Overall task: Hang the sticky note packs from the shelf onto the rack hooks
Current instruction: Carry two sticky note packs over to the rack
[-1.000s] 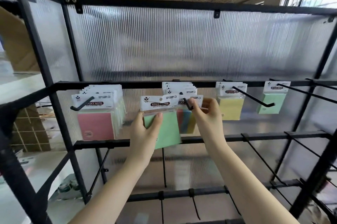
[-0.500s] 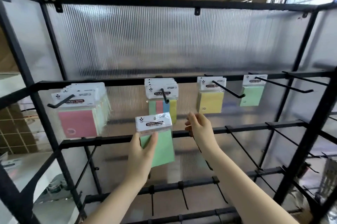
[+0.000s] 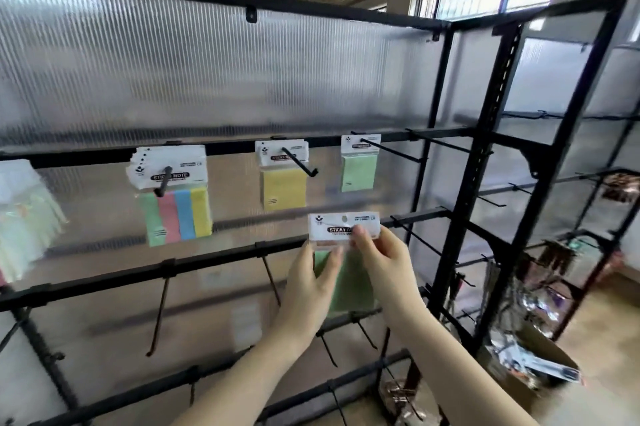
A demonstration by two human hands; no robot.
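Observation:
Both hands hold one green sticky note pack point(image 3: 346, 287) with a white header card, in front of the black rack. My left hand point(image 3: 310, 281) grips its left side; my right hand point(image 3: 382, 261) pinches the header's right end. Directly above it, a green pack point(image 3: 358, 165) hangs on a hook point(image 3: 391, 150). To its left hang yellow packs point(image 3: 283, 179) and a stack of multicolour striped packs point(image 3: 173, 197). More packs show blurred at the far left edge point(image 3: 24, 214).
Bare hooks point(image 3: 440, 145) jut from the rack's bars to the right and below. A second black rack point(image 3: 561, 183) stands at the right with dark items hanging on it. A cardboard box point(image 3: 533, 366) with packaged goods sits on the floor at lower right.
The view swung right, so the hanging packs slid left. The green pack moved right, under the hanging green pack, and my right hand took hold of its header.

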